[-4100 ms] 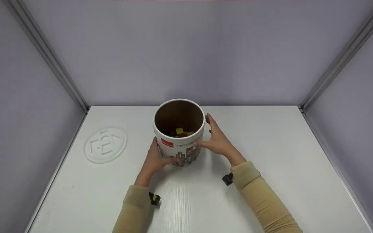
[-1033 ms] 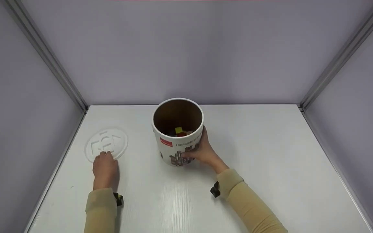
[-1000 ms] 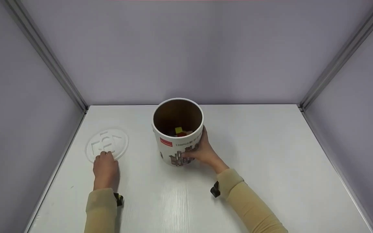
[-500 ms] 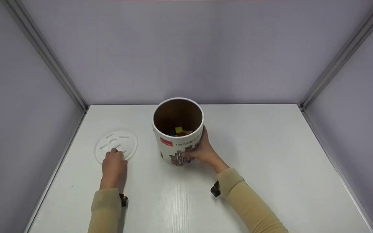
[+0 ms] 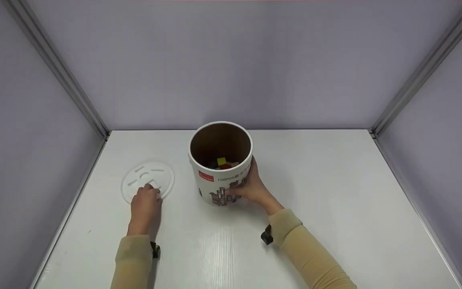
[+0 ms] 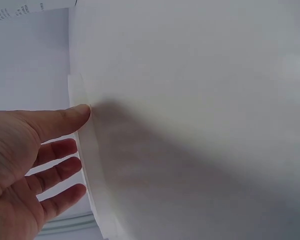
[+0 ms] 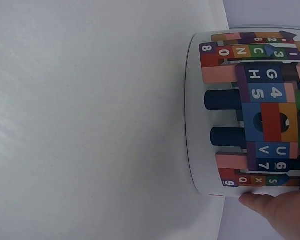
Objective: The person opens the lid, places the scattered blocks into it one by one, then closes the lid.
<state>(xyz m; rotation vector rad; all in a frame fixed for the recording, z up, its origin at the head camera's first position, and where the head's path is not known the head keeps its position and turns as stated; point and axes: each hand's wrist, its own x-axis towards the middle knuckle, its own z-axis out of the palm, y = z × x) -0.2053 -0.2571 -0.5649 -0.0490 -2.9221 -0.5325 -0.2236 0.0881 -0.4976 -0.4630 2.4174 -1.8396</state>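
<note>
A round white lid (image 5: 167,176) with raised marks lies at the left of the table. My left hand (image 5: 144,206) grips its near edge from above. In the left wrist view the thumb of that hand (image 6: 15,150) presses the lid's rim (image 6: 92,155), with the fingers beside it. A white cardboard bucket (image 5: 207,188) stands upright and open at the middle. My right hand (image 5: 257,190) holds its right side, thumb across the front. Colourful blocks (image 5: 221,161) lie at the bottom of the bucket. The right wrist view shows the bucket's printed block picture (image 7: 270,120) above my right thumb (image 7: 260,202).
The white table (image 5: 223,249) ends at a pale back wall (image 5: 231,64). Side walls close in the left and right edges, with grey metal strips in the corners. A black device (image 5: 267,235) sits at my right cuff, and another (image 5: 155,249) at the left.
My left hand let go of the bucket and went left to the lid. The lid has since turned and slid slightly right under it. My right hand has shifted lower on the bucket.
</note>
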